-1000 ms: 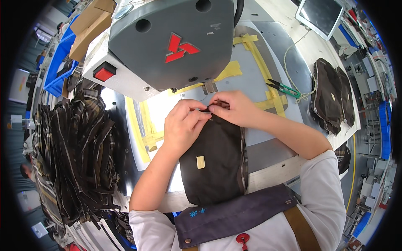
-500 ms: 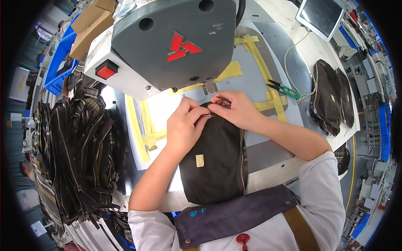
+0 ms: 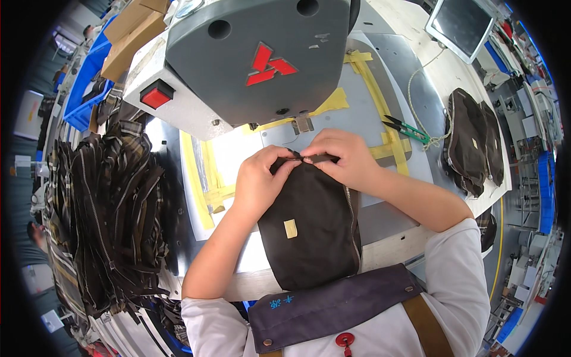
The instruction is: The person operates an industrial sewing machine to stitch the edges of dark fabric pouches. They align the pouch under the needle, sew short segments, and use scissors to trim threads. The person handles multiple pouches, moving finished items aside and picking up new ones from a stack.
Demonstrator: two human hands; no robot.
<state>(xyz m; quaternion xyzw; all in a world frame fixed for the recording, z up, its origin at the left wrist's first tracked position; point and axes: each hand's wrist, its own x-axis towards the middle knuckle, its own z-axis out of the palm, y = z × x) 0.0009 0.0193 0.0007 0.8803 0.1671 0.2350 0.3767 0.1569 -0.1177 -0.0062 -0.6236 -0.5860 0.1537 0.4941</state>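
Note:
A dark brown fabric pouch (image 3: pixel 318 238) lies over the table's front edge, its near end against my apron. A zipper (image 3: pixel 354 229) runs down its right side, and a small yellow tag (image 3: pixel 290 228) sits on its face. My left hand (image 3: pixel 259 181) pinches the pouch's far end. Close beside it my right hand (image 3: pixel 351 159) pinches the same end, with a narrow dark strip of fabric at its fingers. The fingertips nearly meet just short of the metal clamp (image 3: pixel 303 124) under the grey sewing machine head (image 3: pixel 256 65).
Zippered fabric pieces (image 3: pixel 107 220) are heaped at the left. Green-handled snips (image 3: pixel 407 128) on a cord lie to the right, near stacked brown pouches (image 3: pixel 467 140). Yellow tape (image 3: pixel 380 95) marks the machine bed. A red switch (image 3: pixel 156 95) and a tablet-like screen (image 3: pixel 461 27) stand farther back.
The pouch has swung slightly to the right and its zipper side shows more. My fingers have shifted along the far end, the right hand now pinching the dark strip. The view has moved slightly.

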